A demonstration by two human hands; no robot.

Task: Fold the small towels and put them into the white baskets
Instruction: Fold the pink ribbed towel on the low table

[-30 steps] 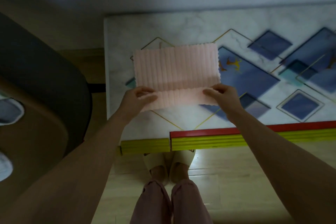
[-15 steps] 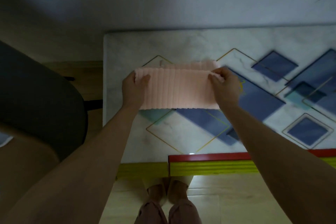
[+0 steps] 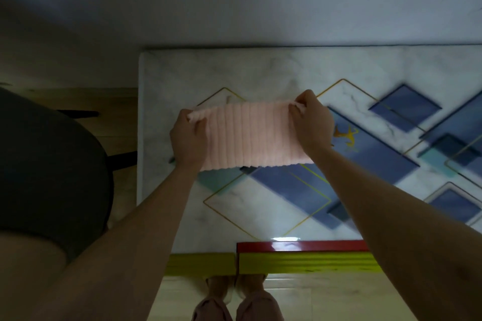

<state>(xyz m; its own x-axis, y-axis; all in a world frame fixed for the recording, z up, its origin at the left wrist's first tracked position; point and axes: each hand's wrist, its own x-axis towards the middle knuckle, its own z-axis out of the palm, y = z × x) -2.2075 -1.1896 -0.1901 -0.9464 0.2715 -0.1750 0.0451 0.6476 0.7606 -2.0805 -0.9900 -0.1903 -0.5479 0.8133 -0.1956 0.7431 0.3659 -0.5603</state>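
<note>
A marble-patterned table with blue diamond shapes and thin gold outlines fills most of the view, its near edge trimmed in a red strip over yellow strips. To the left of the table sits a dark rounded chair over a wooden floor. Below the table edge the person's feet in light slippers show. On the left part of the table lies the pink ribbed towel, folded into a wide band with a wavy near edge. The left hand pinches the towel's far left corner between thumb and curled fingers. The right hand pinches the far right corner in the same way, fingers curled over the cloth. No white basket is in view
</note>
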